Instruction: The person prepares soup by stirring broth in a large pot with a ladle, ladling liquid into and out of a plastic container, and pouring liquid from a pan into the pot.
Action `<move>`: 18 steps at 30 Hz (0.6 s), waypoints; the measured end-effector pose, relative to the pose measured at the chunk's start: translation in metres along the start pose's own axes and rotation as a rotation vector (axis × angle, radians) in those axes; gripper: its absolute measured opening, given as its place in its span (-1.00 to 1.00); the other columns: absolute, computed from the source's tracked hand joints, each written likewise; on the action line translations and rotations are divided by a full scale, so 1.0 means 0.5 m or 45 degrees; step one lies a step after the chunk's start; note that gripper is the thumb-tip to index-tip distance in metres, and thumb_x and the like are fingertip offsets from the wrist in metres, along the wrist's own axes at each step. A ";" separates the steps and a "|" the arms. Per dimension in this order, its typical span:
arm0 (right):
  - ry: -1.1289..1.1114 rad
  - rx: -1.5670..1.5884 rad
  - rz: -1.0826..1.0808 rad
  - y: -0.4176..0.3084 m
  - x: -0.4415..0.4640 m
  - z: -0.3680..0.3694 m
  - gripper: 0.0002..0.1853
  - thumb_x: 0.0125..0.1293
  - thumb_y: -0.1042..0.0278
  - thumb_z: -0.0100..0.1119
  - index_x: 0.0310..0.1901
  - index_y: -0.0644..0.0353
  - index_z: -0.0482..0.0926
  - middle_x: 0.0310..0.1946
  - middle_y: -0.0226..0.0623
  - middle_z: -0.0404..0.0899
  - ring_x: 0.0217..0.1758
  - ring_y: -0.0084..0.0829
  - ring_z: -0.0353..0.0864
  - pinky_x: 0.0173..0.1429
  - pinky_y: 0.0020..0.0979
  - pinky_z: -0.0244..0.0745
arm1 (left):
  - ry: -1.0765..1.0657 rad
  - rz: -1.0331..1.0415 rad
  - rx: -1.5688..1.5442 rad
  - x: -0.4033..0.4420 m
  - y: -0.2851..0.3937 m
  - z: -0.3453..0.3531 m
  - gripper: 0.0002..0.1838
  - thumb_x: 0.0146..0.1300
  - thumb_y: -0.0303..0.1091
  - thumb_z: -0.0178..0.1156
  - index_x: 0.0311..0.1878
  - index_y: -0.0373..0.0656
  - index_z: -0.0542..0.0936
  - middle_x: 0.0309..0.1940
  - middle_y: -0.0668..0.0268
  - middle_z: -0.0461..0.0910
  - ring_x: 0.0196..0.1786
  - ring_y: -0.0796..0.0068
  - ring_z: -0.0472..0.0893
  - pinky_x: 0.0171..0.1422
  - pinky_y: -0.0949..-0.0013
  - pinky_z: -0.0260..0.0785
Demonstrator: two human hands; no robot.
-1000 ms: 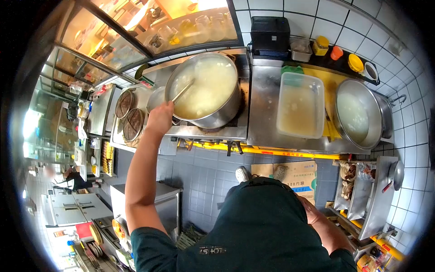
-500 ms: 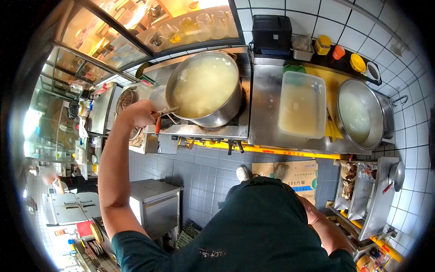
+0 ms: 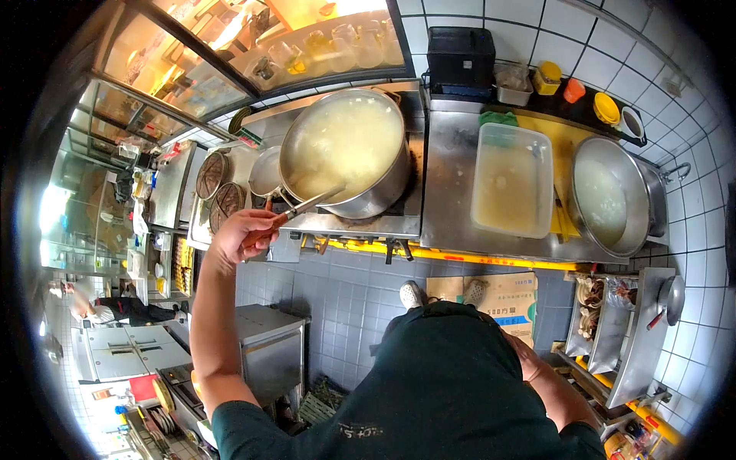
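Utensil (image 3: 313,203) farther across pot (image 3: 382,192), in left hand (image 3: 244,233)

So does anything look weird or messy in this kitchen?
Yes, a flattened cardboard piece lies on the tiled floor, with one shoe on it. Packaging is an odd floor mat, and it might slip. The stove also looks brown and stained beside the big pot.

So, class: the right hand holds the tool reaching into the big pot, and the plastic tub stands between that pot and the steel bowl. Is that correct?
Not quite: the head view shows the left hand holding the tool reaching into the big pot. The plastic tub does stand between that pot and the steel bowl.
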State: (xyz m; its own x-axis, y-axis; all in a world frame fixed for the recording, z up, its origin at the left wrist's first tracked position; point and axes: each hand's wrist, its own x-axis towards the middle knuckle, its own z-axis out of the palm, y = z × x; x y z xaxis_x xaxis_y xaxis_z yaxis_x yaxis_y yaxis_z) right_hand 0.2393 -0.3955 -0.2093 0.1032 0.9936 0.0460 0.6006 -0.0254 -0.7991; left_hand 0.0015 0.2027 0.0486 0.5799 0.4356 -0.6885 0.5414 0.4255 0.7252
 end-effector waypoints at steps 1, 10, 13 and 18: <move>-0.008 0.030 0.004 0.000 0.002 -0.001 -0.02 0.06 0.30 0.42 0.44 0.49 0.07 0.22 0.22 0.44 0.22 0.08 0.54 0.35 -0.16 0.44 | -0.009 0.032 -0.078 -0.007 -0.016 -0.001 -0.68 0.31 -0.41 0.16 0.07 -0.39 0.51 -0.42 0.18 0.58 -0.61 0.62 0.43 -0.71 0.64 0.12; -0.116 0.001 -0.059 -0.012 0.034 -0.020 -0.08 0.11 0.32 0.38 0.43 0.48 0.11 0.26 0.19 0.41 0.26 0.06 0.52 0.41 -0.17 0.39 | 0.130 0.323 -0.480 -0.064 -0.132 0.025 -0.52 0.29 -0.35 0.15 0.21 -0.46 0.45 -0.37 0.11 0.54 -0.64 0.66 0.34 -0.79 0.69 0.05; -0.164 0.100 -0.049 -0.029 0.054 -0.034 -0.08 0.14 0.32 0.38 0.45 0.45 0.08 0.27 0.17 0.41 0.30 0.04 0.49 0.44 -0.17 0.36 | 0.121 0.367 -0.511 -0.078 -0.141 0.037 -0.51 0.30 -0.35 0.16 0.21 -0.47 0.44 -0.36 0.11 0.55 -0.63 0.66 0.36 -0.79 0.69 0.09; -0.207 0.210 -0.009 -0.014 0.049 -0.020 -0.01 0.12 0.34 0.42 0.49 0.35 0.01 0.30 0.17 0.39 0.32 0.03 0.48 0.45 -0.17 0.35 | 0.202 0.416 -0.470 -0.101 -0.151 0.041 -0.51 0.31 -0.35 0.16 0.21 -0.49 0.43 -0.35 0.14 0.55 -0.63 0.66 0.38 -0.77 0.69 0.13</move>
State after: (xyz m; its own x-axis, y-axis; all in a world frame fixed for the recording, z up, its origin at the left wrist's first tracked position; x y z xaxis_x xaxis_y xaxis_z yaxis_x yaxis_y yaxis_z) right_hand 0.2457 -0.3721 -0.1966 -0.0377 0.9987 -0.0350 0.4618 -0.0136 -0.8869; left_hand -0.0563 0.1322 0.0290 0.5677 0.6952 -0.4410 0.0801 0.4865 0.8700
